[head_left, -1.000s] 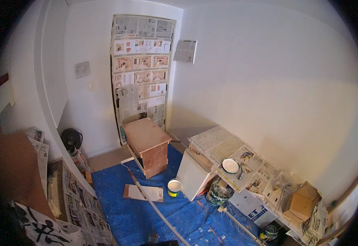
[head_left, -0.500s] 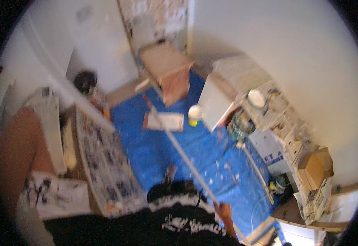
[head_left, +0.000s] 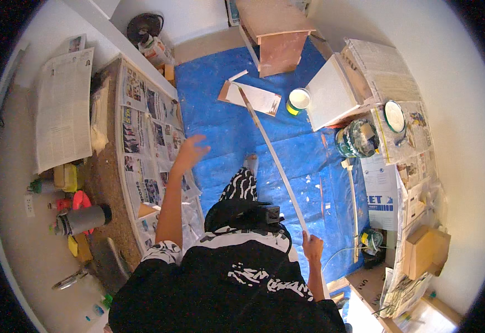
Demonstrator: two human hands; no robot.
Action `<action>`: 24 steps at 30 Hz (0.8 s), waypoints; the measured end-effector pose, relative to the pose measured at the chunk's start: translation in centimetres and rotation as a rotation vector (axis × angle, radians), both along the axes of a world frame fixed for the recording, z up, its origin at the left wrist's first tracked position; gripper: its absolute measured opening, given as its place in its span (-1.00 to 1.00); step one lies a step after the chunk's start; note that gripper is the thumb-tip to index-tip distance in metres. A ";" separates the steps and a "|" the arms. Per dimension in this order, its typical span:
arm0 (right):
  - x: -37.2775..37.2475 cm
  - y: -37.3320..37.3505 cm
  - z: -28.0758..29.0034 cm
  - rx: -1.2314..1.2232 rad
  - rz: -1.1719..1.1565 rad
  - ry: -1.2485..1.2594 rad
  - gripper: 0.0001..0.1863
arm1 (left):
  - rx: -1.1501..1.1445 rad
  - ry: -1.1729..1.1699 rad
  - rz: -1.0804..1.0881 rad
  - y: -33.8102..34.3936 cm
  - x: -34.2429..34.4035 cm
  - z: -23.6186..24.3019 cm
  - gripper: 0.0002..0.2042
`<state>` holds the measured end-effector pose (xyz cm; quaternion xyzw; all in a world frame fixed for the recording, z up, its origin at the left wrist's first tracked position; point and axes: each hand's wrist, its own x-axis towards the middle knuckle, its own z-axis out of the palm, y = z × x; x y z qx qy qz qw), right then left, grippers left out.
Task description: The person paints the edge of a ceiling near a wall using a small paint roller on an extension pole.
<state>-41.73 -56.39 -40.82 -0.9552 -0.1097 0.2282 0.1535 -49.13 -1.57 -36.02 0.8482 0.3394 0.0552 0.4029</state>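
Observation:
My right hand grips a long pale pole low on the right. Its far end has a slim white roller by a white board with brown ends on the blue plastic sheet. My left hand is raised empty with fingers apart, near the edge of a newspaper-covered counter. An open can of white paint stands right of the board. My foot shows on the sheet below.
At the back stands a dusty wooden box. The right side holds papered surfaces with a paint lid, a large paint bucket, a second pale pole and a cardboard box. Bottles crowd the left counter.
The view has tilted down onto the floor and my body. My left hand has swung forward from the left. My right hand has come into view on the pole.

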 end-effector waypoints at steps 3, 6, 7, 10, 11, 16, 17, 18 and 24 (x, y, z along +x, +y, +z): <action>2.6 -0.2 -0.3 -0.113 0.053 0.003 -0.38 | -0.277 0.082 0.115 -1.5 1.0 -2.5 -0.52; 5.1 0.0 -1.0 -0.104 0.083 -0.013 -0.39 | 0.002 0.074 -0.015 -0.3 3.6 -9.4 -0.52; 6.1 0.9 -0.4 -0.124 0.066 0.014 -0.39 | 0.018 0.090 -0.079 0.0 5.3 -10.5 -0.52; 9.8 4.2 1.4 -0.167 0.065 0.043 -0.40 | 0.004 0.162 -0.224 0.2 12.7 -12.8 -0.53; 10.7 4.3 1.0 -0.173 0.091 0.025 -0.40 | -0.025 0.194 -0.257 -0.4 14.9 -13.5 -0.52; 14.6 6.6 0.8 -0.252 0.141 0.014 -0.42 | -0.028 0.329 -0.472 -3.7 24.7 -18.2 -0.37; 15.6 8.0 1.4 -0.275 0.136 0.030 -0.41 | -0.013 0.378 -0.519 -4.9 26.1 -18.9 -0.33; 16.4 9.0 1.8 -0.295 0.133 0.043 -0.40 | 0.005 0.426 -0.564 -5.8 27.3 -19.5 -0.29; 20.0 9.2 4.2 -0.375 0.037 0.233 -0.36 | -0.025 0.512 -0.806 -17.1 29.1 -28.0 -0.22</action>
